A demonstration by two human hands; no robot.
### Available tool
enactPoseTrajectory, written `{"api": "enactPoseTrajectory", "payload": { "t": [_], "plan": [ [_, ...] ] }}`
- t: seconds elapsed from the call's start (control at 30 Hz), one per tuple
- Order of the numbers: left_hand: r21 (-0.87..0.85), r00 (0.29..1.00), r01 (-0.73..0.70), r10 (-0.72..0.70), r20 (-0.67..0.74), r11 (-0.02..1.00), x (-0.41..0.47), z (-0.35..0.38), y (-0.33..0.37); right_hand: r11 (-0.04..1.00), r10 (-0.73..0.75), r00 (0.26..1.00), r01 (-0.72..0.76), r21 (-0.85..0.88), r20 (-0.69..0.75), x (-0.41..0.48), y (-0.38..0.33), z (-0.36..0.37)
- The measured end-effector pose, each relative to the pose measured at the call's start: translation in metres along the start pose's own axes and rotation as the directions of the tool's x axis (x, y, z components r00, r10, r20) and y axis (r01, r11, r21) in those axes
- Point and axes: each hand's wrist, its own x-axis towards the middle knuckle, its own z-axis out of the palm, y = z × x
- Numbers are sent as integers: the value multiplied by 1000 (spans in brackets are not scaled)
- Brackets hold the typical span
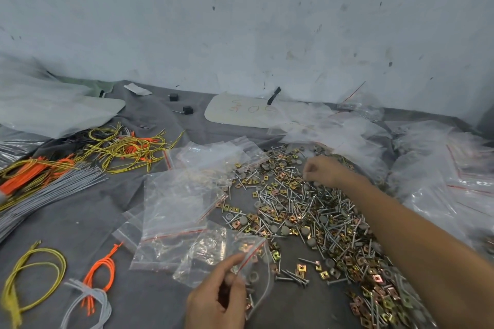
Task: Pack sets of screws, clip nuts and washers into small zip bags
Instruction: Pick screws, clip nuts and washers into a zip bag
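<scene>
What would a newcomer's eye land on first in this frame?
The heap of screws, clip nuts and washers spreads across the centre right, the right hand reaching into its far side. At the bottom, the left hand pinches a zip bag by its red-striped mouth; orange and yellow cords lie at left.

The person's two hands are bare. The left hand (216,299) shows at the lower centre of the frame, cut off at the wrist by the bottom edge. The right hand (323,169) shows right of centre. Its bare forearm (401,222) fills the lower right, growing broader toward the corner. The fingernails are too blurred to describe.
</scene>
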Motion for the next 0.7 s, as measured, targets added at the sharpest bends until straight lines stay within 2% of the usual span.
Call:
{"api": "enactPoseTrajectory", "payload": {
  "t": [0.13, 0.23, 0.37, 0.47, 0.57, 0.7],
  "plan": [
    [15, 999, 10, -11, 38, 1000, 2, -3, -2, 977, 12, 988, 21, 213, -153, -19, -8, -15],
    [-16, 999, 3, -2, 50, 1000, 3, -3, 0, 920, -37, 964, 136, 367, -264, -62, -24, -16],
    [-28, 1000, -3, 4, 14, 1000, 6, -1, 1, 805, -220, 949, 307, 508, -226, -156, -57, 14],
    [-24, 999, 7, -6, 47, 1000, 7, -1, -5, 750, -306, 940, 335, 570, -150, -210, -82, 47],
    [-11, 995, -15, 16, 97, 1000, 8, -4, -6, 837, -311, 934, 357, 415, -178, -230, -92, 78],
    [-7, 994, -28, 29, 102, 1000, 7, -5, -4, 933, -240, 936, 296, 205, -258, -232, -102, 100]
  ]
}}
